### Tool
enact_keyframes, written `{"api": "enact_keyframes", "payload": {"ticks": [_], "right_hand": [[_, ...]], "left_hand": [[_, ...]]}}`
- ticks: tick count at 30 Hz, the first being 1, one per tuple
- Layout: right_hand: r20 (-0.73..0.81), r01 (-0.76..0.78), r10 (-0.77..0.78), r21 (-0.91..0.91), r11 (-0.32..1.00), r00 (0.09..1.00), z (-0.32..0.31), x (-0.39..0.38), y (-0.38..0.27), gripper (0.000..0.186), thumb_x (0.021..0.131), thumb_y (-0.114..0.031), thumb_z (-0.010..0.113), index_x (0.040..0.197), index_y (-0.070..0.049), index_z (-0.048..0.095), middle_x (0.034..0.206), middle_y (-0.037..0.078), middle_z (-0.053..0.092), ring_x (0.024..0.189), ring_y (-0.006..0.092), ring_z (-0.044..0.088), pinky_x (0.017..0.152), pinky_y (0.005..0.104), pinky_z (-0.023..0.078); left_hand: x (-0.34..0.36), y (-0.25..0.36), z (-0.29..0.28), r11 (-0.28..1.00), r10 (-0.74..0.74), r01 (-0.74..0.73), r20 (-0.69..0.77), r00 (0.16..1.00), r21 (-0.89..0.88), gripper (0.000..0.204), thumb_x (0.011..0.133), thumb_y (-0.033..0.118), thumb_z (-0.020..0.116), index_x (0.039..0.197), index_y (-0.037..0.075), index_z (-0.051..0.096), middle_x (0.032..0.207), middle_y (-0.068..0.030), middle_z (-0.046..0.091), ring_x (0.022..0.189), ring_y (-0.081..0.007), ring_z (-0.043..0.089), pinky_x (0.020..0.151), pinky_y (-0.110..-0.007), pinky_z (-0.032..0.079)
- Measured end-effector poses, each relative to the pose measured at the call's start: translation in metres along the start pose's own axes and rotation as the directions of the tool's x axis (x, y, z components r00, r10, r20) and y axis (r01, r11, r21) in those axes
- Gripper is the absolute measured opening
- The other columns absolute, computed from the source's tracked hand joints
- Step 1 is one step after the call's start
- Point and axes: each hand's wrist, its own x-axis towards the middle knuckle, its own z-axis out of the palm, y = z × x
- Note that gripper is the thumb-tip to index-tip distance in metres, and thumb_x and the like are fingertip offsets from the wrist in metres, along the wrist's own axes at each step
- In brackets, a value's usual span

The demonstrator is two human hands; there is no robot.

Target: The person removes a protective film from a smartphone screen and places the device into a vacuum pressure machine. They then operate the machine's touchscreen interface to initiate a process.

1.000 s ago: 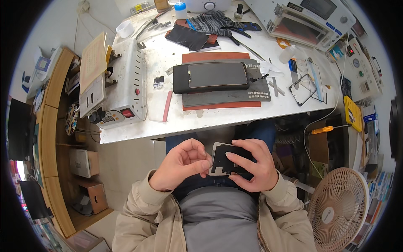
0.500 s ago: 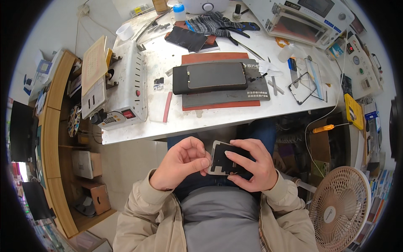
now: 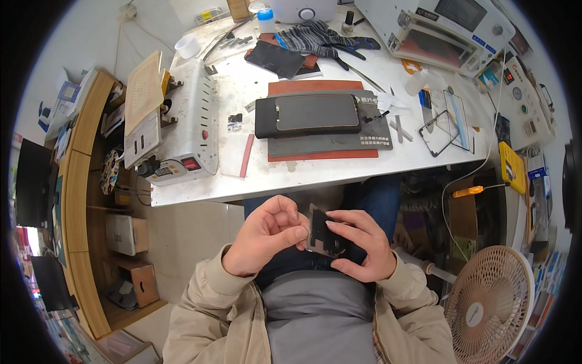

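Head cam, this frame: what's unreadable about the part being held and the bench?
- Small dark flat part, head view: lower right portion covered by the right hand; its type is unclear.
- Left hand fingertips at the part's left edge: too small to tell if they pinch anything.
- White benchtop far corners: bent and cut by the fisheye rim.

left hand (image 3: 267,239) pinching edge of small dark phone part (image 3: 323,233) | right hand (image 3: 357,246) gripping it
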Motion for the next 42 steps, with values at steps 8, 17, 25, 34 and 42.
{"api": "enact_keyframes", "payload": {"ticks": [8, 17, 25, 34, 42], "right_hand": [[0.064, -0.146, 0.131, 0.373, 0.916, 0.989, 0.011, -0.012, 0.011, 0.061, 0.078, -0.017, 0.077, 0.133, 0.000, 0.057, 0.134, 0.020, 0.056, 0.113, 0.0300, 0.060, 0.092, 0.0358, 0.050], [0.125, -0.259, 0.236, 0.648, 0.716, 0.964, 0.021, -0.018, 0.015, 0.065, 0.089, -0.033, 0.071, 0.139, 0.003, 0.049, 0.138, 0.018, 0.052, 0.120, 0.0252, 0.056, 0.095, 0.0359, 0.048], [0.188, -0.310, 0.260, 0.749, 0.586, 0.947, 0.022, -0.015, 0.011, 0.069, 0.092, -0.033, 0.070, 0.144, 0.004, 0.043, 0.140, 0.016, 0.052, 0.124, 0.0240, 0.054, 0.102, 0.0369, 0.044], [0.179, -0.296, 0.272, 0.823, 0.485, 0.945, 0.026, -0.016, 0.007, 0.076, 0.092, -0.037, 0.070, 0.145, 0.007, 0.038, 0.139, 0.018, 0.051, 0.128, 0.0263, 0.052, 0.104, 0.0393, 0.044], [0.150, -0.265, 0.260, 0.826, 0.497, 0.954, 0.028, -0.016, 0.009, 0.077, 0.092, -0.038, 0.070, 0.145, 0.008, 0.038, 0.138, 0.019, 0.052, 0.127, 0.0276, 0.053, 0.105, 0.0417, 0.045]], "left_hand": [[0.000, 0.004, 0.011, 0.989, 0.117, -0.109, -0.072, 0.991, 0.101, 0.024, 0.094, -0.001, 0.063, 0.101, 0.007, 0.042, 0.099, -0.0084, 0.063, 0.085, -0.0120, 0.062, 0.077, -0.025, 0.052], [0.002, 0.001, 0.018, 0.953, 0.231, -0.200, -0.121, 0.965, 0.227, 0.027, 0.093, -0.002, 0.064, 0.099, 0.008, 0.039, 0.098, -0.0110, 0.065, 0.084, -0.0112, 0.063, 0.073, -0.024, 0.052], [0.003, 0.000, 0.021, 0.959, 0.234, -0.208, -0.129, 0.964, 0.190, 0.029, 0.092, -0.003, 0.064, 0.100, 0.007, 0.039, 0.099, -0.0125, 0.065, 0.085, -0.0130, 0.065, 0.073, -0.025, 0.053], [0.003, 0.000, 0.018, 0.953, 0.241, -0.215, -0.107, 0.965, 0.212, 0.029, 0.092, -0.004, 0.063, 0.099, 0.007, 0.037, 0.099, -0.0135, 0.066, 0.089, -0.0158, 0.067, 0.075, -0.026, 0.054], [0.003, -0.001, 0.018, 0.956, 0.222, -0.194, -0.113, 0.968, 0.220, 0.028, 0.092, -0.003, 0.063, 0.098, 0.006, 0.037, 0.098, -0.0121, 0.065, 0.088, -0.0148, 0.066, 0.076, -0.027, 0.054]]}}
